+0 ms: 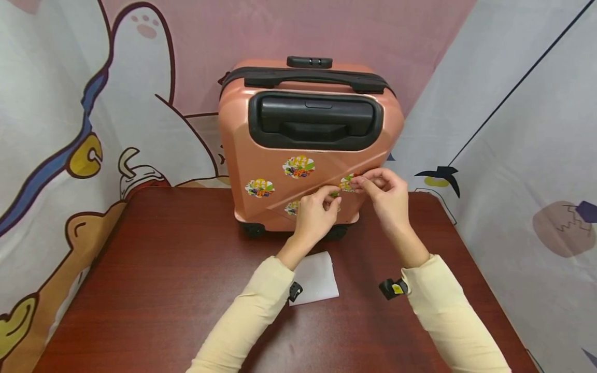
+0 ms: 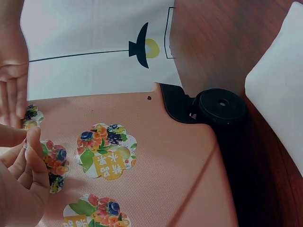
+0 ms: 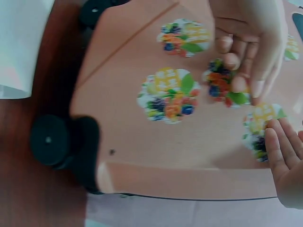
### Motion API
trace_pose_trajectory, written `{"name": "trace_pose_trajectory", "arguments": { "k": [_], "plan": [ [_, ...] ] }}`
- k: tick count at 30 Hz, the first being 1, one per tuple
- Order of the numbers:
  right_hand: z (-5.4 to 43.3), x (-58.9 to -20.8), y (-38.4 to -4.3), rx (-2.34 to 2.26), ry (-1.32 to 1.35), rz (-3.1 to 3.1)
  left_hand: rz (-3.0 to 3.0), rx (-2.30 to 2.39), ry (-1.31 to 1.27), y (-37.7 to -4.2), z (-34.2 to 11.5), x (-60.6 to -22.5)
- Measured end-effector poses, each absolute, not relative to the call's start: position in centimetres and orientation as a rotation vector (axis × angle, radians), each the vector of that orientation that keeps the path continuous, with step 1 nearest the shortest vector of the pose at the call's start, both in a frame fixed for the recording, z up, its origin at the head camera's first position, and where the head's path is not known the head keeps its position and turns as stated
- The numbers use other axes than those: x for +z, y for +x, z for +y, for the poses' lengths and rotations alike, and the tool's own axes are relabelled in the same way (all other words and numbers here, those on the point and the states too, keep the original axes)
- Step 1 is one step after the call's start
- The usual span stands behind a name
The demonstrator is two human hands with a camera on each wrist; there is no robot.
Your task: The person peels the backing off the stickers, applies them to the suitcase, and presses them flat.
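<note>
A pink-orange suitcase stands upright on the table, its front dotted with flower-edged fruit stickers. Between my hands, at the case's right side, is one such sticker. My left hand has thumb and forefinger drawn together at its left edge. From the opposite side, my right hand pinches its right edge, fingertips covering part of it in the right wrist view. Just behind my left fingers another sticker shows on the case. A further sticker lies nearer the wheel, hidden by my left hand in the head view.
A white sheet lies on the brown table below my left wrist. The case has a black wheel at its lower corner and a recessed black handle. Patterned cloth hangs behind and beside the table.
</note>
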State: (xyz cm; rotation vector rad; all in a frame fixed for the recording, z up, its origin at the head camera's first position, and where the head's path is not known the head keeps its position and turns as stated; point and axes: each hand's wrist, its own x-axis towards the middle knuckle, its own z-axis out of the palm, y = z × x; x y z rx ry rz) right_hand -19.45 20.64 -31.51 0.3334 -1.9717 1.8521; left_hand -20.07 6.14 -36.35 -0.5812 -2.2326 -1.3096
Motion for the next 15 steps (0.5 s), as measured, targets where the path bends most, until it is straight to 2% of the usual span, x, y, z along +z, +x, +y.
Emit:
{"name": "trace_pose_trajectory", "arguments": {
  "k": [6,15],
  "plan": [
    [20.3,-31.3,-19.6,1.838,0.393,-1.957,-2.220,-1.308,-0.583,-20.1,6.0,-36.3],
    [20.3,-32.6,-19.3,1.816,0.335,-2.112,-2.219,-1.319,-0.574,-20.1,6.0,-36.3]
  ]
}}
